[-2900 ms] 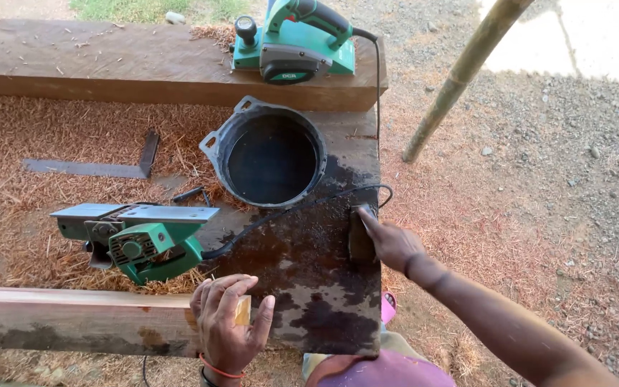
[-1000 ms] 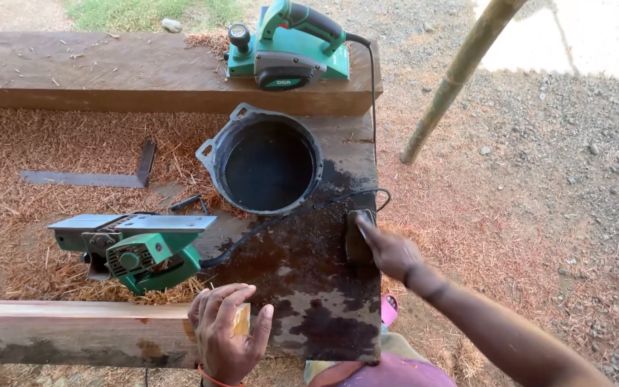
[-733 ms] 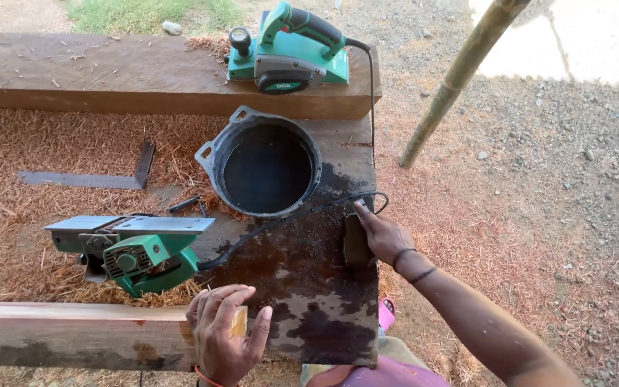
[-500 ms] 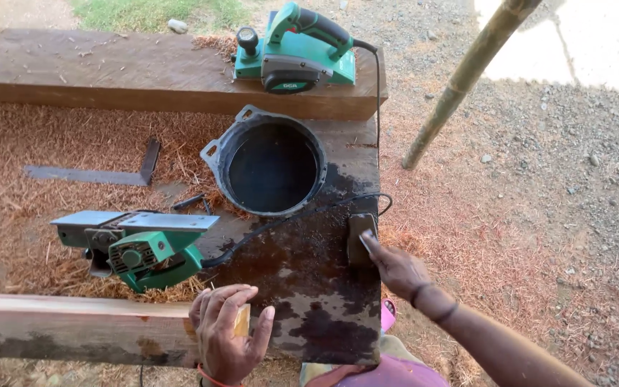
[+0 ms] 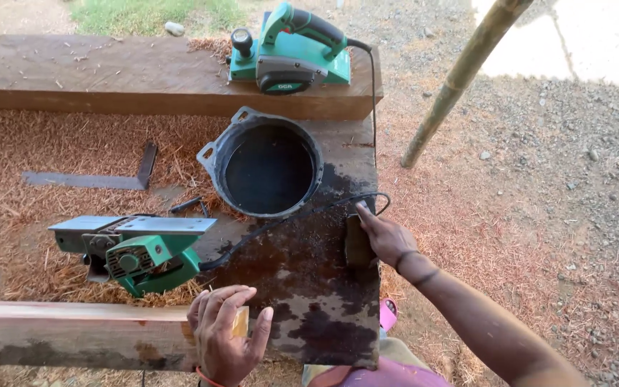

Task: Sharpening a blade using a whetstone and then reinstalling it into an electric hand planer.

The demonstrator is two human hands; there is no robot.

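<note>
Head view: your right hand (image 5: 385, 240) presses fingers flat on a dark block (image 5: 358, 242) on the wet board (image 5: 309, 301); your left hand (image 5: 225, 337), spread wide, steadies the plank (image 5: 73, 333). You seem mid-rubbing; next, keep even pressure.

Plank (image 5: 73, 337): pale wood, planed smooth.
Wet board (image 5: 309, 287): rough, dark-stained wood.
Bucket (image 5: 266, 168): matt black plastic.
Planer (image 5: 141, 247): green plastic, dull metal base.
Block (image 5: 358, 242): dark, matt.
Square (image 5: 87, 175): grey metal.
</note>
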